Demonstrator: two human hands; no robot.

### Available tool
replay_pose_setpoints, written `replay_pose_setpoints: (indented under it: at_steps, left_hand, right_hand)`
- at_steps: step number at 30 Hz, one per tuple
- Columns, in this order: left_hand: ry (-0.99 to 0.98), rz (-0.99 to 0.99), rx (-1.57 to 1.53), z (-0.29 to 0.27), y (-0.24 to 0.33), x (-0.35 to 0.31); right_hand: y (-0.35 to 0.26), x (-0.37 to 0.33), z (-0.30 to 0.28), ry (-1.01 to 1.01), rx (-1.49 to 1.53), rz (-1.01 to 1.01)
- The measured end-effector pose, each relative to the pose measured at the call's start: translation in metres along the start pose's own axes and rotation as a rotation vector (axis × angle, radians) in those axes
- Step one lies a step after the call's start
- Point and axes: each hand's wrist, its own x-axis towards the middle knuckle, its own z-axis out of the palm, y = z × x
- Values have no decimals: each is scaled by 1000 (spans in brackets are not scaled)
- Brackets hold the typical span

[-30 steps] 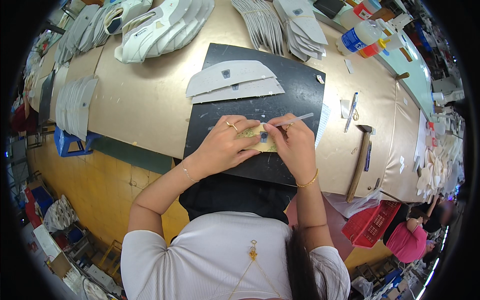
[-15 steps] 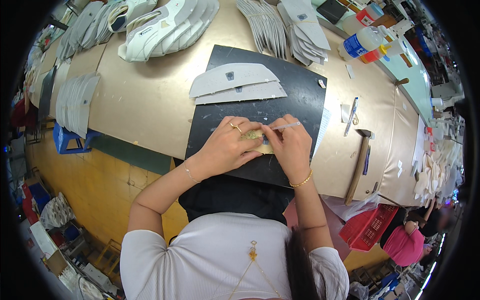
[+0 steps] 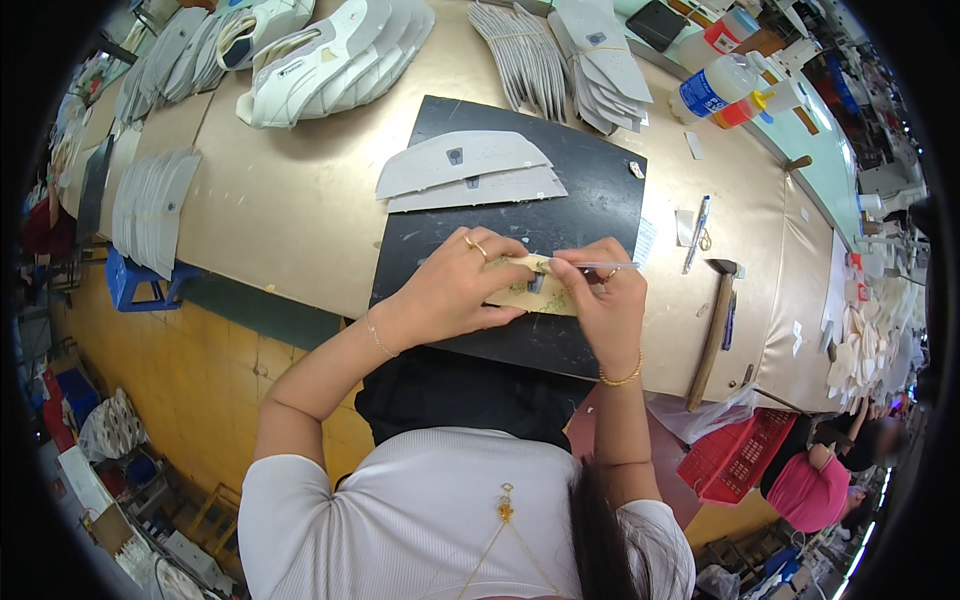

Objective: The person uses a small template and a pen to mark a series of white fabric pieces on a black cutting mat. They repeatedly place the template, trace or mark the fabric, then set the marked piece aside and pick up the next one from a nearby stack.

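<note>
My left hand point(image 3: 452, 288) presses down on a pale yellow shoe-part template point(image 3: 545, 300), its fingers along the left end. A dark patch shows in the middle of the template, with greenish marks around it. Pinched in my right hand point(image 3: 612, 308) is a thin pale pen-like stick point(image 3: 610, 265); its tip is at the template's upper edge beside the dark patch. Under both hands is a black mat point(image 3: 595, 190). Two grey shoe pieces point(image 3: 510, 150), each with a dark patch, overlap on the mat beyond my hands. What lies beneath the template is hidden.
Stacked grey pieces point(image 3: 600, 75) and white shoe uppers point(image 3: 340, 60) line the far side. Another stack point(image 3: 150, 210) sits at the left edge. To the right are a hammer point(image 3: 712, 335), a pen point(image 3: 697, 235) and bottles point(image 3: 715, 88). A red basket point(image 3: 735, 455) stands below the table.
My right hand has moved right and slightly down with the stick, which now points more level. More of the template and its dark patch shows. My left hand has barely shifted.
</note>
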Motion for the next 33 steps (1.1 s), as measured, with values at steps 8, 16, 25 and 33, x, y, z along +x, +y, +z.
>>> replay_pose_setpoints:
  at_steps: [8,16,25,33]
  left_hand:
    - [174,-38,-27,-15,-8,3]
    - [339,-120,269,-47,-41,14]
    - [123,3,60,10,1,-14]
    - [73,21,88,17,0,-14]
  right_hand:
    - [5,-12,-5,433,459,-180]
    - [10,-18,-11,397,436,-52]
    - [14,-23,-14,410,308,-45]
    - [10,-24,-18,433,285,-70]
